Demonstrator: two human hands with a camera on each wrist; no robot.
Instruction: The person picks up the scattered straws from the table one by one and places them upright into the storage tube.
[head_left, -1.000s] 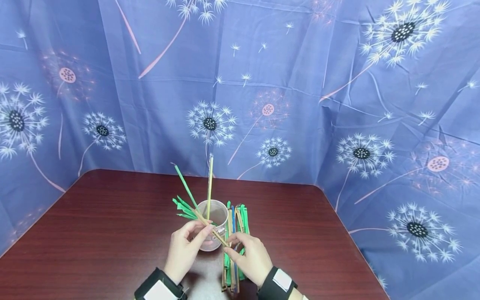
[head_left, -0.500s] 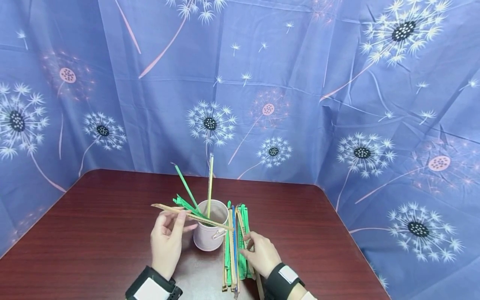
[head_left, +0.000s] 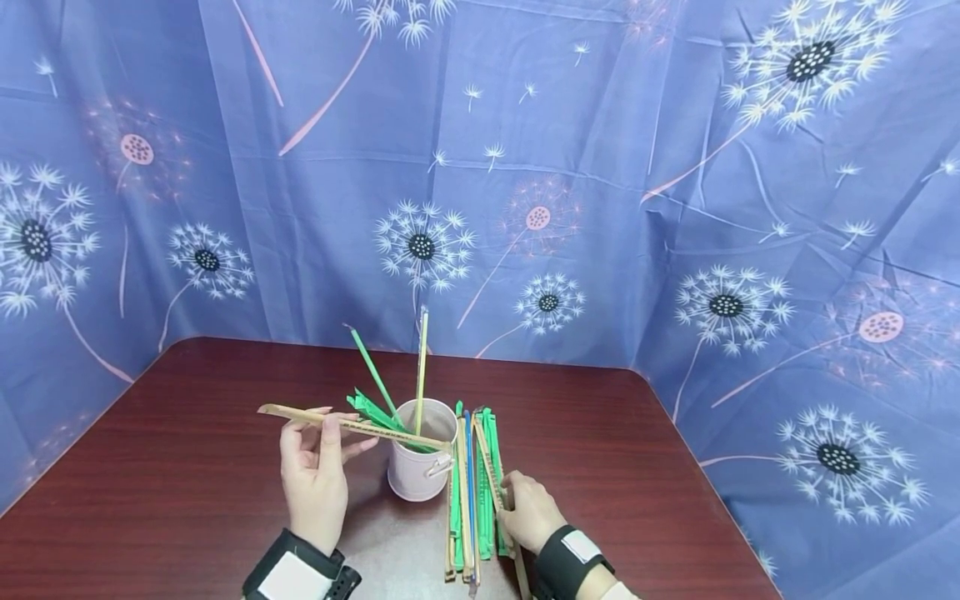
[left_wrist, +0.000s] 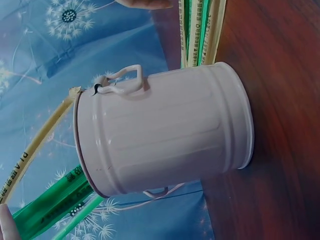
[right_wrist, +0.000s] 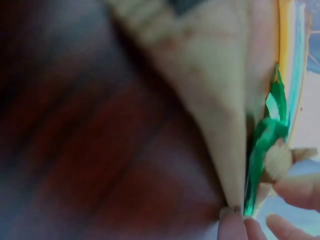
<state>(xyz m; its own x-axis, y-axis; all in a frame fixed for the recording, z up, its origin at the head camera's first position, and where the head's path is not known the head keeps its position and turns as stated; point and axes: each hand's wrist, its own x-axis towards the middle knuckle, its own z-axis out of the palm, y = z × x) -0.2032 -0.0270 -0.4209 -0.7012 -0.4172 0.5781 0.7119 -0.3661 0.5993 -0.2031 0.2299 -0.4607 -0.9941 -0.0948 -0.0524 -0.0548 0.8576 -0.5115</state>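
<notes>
My left hand [head_left: 315,475] pinches a brown-wrapped straw [head_left: 360,427], held slantwise with its right end at the bucket's rim. Whether that end touches the rim I cannot tell. The small pale pink bucket [head_left: 417,479] holds several straws: a green one [head_left: 371,367], a yellow one [head_left: 422,358] and green-wrapped ones [head_left: 371,408]. In the left wrist view, the bucket [left_wrist: 165,130] stands beside the held straw [left_wrist: 37,142]. My right hand [head_left: 531,510] pinches a brown-wrapped straw [head_left: 487,460] lying at the right of the bundle; in the right wrist view its fingertips [right_wrist: 231,222] meet this straw [right_wrist: 220,125].
To the bucket's right lies a bundle of straws: green-wrapped ones [head_left: 487,433], brown-wrapped ones [head_left: 462,492] and a blue one [head_left: 470,483]. The dark red-brown table [head_left: 187,467] ends at a blue dandelion-print curtain [head_left: 315,208].
My left hand has carried its straw left, turning it flatter over the bucket. My right hand has let go of that straw and moved right and down to the bundle.
</notes>
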